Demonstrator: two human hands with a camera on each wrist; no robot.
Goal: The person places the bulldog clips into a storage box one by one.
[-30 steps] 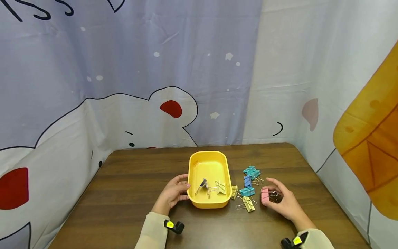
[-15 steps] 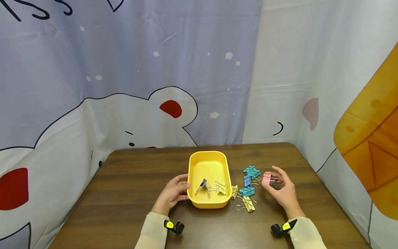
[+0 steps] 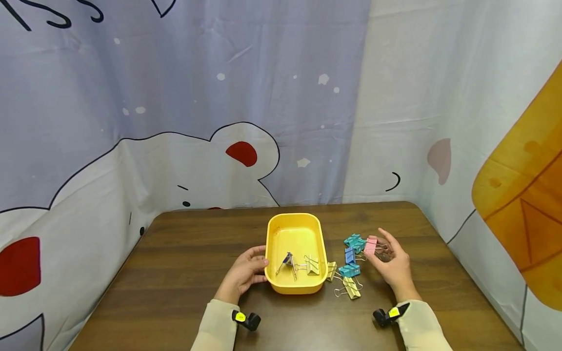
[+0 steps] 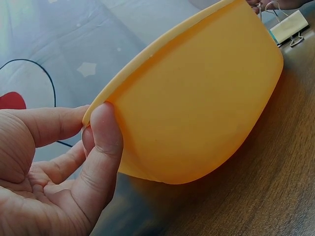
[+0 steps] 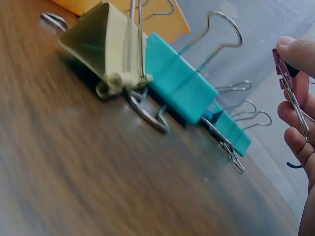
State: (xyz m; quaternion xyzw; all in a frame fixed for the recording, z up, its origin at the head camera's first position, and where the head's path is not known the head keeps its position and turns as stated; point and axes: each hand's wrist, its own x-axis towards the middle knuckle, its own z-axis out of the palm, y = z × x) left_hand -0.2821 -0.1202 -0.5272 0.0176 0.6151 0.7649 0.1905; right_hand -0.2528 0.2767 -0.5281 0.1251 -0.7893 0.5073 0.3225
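Note:
My left hand (image 3: pixel 244 274) pinches the left rim of a yellow plastic tray (image 3: pixel 296 288). In the left wrist view thumb and finger lie on either side of that rim. Inside the tray are a dark blue binder clip (image 3: pixel 288 259) and a yellow binder clip (image 3: pixel 312 265). My right hand (image 3: pixel 395 265) holds a pink binder clip (image 3: pixel 371 245) between thumb and fingers, and the right wrist view shows it raised off the table. Close to its left sit a teal binder clip (image 3: pixel 356 242) and a blue binder clip (image 3: pixel 349 256).
Another teal clip (image 3: pixel 349 270) and two yellow clips, one nearer the front (image 3: pixel 351 287), lie right of the tray on the brown wooden table (image 3: pixel 197 243). A printed curtain (image 3: pixel 307 122) hangs behind the table.
My right hand has carried the pink binder clip away from me and finally leftward, to beside the teal and blue clips. The left hand and tray have stayed put.

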